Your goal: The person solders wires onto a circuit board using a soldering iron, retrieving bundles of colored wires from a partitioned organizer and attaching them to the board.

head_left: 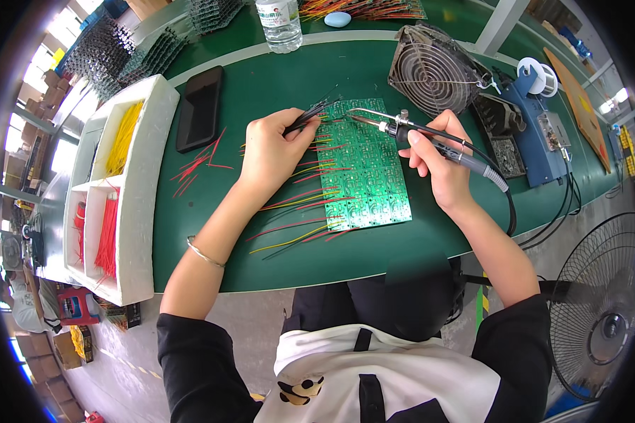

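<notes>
A green circuit board panel (370, 166) lies flat on the table, with red and yellow wires (300, 201) sticking out along its left edge. My left hand (279, 144) pinches a bundle of black wires (305, 120) at the panel's upper left corner. In my right hand (441, 158) is a soldering iron (437, 144), gripped like a pen. Its tip, with a thin metal feed tube above it, points left over the top of the panel near the black wires. Whether the tip touches the board I cannot tell.
On the left stand a white foam tray (142, 233) of yellow and red wires, a black phone (200, 109) and loose red wires (190, 173). A water bottle (280, 25) stands at the back. A square fan (437, 70) and blue soldering station (536, 130) stand right.
</notes>
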